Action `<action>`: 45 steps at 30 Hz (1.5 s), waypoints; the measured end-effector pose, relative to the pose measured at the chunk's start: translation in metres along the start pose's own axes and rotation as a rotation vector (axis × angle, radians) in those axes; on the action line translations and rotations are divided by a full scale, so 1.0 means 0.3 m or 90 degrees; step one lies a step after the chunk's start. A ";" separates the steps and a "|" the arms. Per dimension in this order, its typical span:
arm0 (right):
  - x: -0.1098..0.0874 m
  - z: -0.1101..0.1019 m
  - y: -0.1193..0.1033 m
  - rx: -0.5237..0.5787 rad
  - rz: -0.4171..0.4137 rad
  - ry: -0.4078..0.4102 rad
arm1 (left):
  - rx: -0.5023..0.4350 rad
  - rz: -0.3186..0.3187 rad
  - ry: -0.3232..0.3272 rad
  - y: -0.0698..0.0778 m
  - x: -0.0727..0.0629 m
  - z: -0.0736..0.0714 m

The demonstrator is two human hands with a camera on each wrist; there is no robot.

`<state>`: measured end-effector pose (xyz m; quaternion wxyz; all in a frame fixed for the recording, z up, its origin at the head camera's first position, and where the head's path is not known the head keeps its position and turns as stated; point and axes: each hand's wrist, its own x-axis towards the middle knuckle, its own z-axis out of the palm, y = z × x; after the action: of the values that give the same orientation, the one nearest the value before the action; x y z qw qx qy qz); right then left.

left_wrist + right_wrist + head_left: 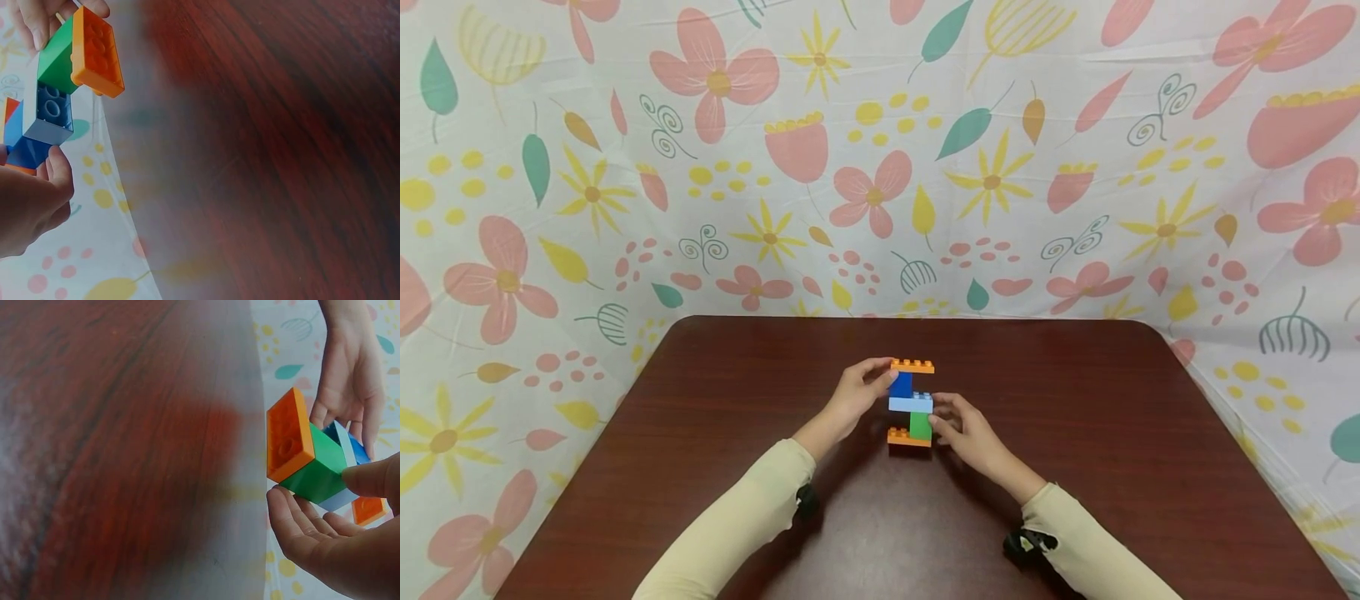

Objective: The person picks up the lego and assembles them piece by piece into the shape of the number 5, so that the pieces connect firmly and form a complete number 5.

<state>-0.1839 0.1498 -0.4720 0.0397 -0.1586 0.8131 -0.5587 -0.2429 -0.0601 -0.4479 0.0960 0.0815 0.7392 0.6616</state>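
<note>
A zigzag stack of toy building bricks stands upright between the two hands, with the hollow underside of its lowest brick facing both wrist cameras. From the bottom it has an orange brick [99, 53], a green brick [921, 426], a light blue brick [910, 404], a dark blue brick [901, 385] and an orange brick [913, 366] on top. On the left side, my left hand [857, 390] pinches the stack at the dark blue brick. My right hand [972, 433] grips it lower down, thumb against the green brick and fingers behind.
Below the stack lies a dark brown wooden table [760, 367] with rounded far corners. A white cloth [880, 100] printed with flowers and leaves hangs behind its far edge. Black straps [1030, 543] show at the wrists, under cream sleeves [730, 517].
</note>
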 end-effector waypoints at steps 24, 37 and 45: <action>0.012 0.001 0.026 -0.027 0.049 -0.017 | -0.024 -0.064 0.017 -0.032 0.036 0.008; 0.016 0.005 0.036 -0.050 0.049 -0.005 | -0.029 -0.064 0.016 -0.044 0.048 0.014; 0.018 0.007 0.034 -0.039 0.062 0.003 | -0.022 -0.050 0.018 -0.042 0.046 0.017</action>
<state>-0.1907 0.1497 -0.4814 0.0604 -0.1187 0.8367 -0.5312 -0.2549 -0.0533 -0.4616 0.1125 0.0413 0.7315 0.6713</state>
